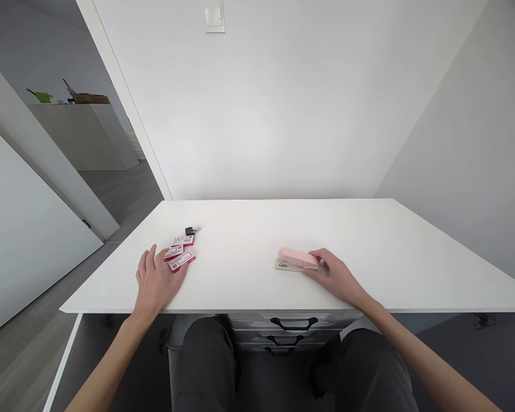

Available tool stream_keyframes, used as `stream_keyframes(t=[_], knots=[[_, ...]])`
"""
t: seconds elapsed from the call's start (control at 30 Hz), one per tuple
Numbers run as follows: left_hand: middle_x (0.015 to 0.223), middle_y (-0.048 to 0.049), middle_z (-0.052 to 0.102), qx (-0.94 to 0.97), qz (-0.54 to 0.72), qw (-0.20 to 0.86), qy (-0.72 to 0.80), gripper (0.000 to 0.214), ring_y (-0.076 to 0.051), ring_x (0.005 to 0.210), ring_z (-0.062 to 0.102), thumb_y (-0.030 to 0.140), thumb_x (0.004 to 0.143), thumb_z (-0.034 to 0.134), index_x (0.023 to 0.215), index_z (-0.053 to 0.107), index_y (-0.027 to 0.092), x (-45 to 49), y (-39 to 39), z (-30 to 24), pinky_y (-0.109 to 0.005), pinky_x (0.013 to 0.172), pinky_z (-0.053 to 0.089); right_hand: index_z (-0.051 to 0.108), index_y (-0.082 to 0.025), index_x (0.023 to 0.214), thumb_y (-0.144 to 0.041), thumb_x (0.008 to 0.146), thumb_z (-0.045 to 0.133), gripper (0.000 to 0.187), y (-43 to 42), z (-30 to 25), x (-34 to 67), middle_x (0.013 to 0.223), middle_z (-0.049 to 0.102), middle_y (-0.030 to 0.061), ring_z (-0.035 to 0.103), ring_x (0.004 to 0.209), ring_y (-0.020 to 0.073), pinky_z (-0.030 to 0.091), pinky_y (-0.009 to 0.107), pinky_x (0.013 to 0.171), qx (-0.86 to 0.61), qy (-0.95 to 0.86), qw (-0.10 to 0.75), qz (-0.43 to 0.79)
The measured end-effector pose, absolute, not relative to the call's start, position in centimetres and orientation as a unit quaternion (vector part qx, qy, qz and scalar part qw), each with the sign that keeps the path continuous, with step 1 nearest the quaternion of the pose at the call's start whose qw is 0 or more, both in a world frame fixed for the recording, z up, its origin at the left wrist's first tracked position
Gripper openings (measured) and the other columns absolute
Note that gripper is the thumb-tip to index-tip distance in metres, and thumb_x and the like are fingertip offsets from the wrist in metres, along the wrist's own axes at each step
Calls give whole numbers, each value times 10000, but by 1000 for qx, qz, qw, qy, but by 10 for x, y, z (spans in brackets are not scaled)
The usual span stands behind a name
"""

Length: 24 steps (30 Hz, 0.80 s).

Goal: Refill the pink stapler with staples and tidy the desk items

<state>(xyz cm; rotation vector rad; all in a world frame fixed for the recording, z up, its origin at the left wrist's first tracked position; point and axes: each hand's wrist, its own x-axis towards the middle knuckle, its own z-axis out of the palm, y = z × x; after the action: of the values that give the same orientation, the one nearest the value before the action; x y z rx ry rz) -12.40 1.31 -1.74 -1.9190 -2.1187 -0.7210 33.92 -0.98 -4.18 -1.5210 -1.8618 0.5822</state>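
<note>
On the white tabletop, my right hand (335, 277) grips the back end of a pink stapler (298, 257), thumb and fingers on either side. The stapler lies on its pale base with its front end pointing left. My left hand (157, 280) rests palm down at the left, fingers spread. Its thumb and index finger lie beside three small red and white staple boxes (182, 261), which partly overlap. Just behind the boxes sits a small black object (190, 230) with a clear or silvery end, too small to name.
The white table (240, 286) meets a wall at the back. Beneath its front edge are drawers with black handles (294, 324), between my knees. A light switch (214, 18) is on the wall. Through a doorway at left stands a cabinet (77, 134) with items on top.
</note>
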Motion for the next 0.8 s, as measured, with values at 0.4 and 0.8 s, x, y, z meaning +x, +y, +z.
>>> stream_keyframes(t=[0.4, 0.8], knots=[[1672, -115, 330, -708, -194, 77, -675, 612, -396, 1571, 180, 543, 1007, 356, 1509, 500, 225, -123, 11, -19, -624, 1212, 257, 577, -266, 1283, -507, 937, 579, 421, -16, -34, 331, 1150, 660, 78, 623, 1025, 277, 498, 422, 882, -578, -744, 280, 186], [1128, -111, 610, -825, -208, 18, -526, 494, -272, 980, 586, 497, 1032, 426, 1468, 541, 294, -47, -17, -13, -469, 911, 503, 307, -289, 1581, -574, 812, 734, 924, -22, -28, 331, 1106, 641, 53, 610, 983, 269, 497, 427, 885, -573, -734, 258, 257]])
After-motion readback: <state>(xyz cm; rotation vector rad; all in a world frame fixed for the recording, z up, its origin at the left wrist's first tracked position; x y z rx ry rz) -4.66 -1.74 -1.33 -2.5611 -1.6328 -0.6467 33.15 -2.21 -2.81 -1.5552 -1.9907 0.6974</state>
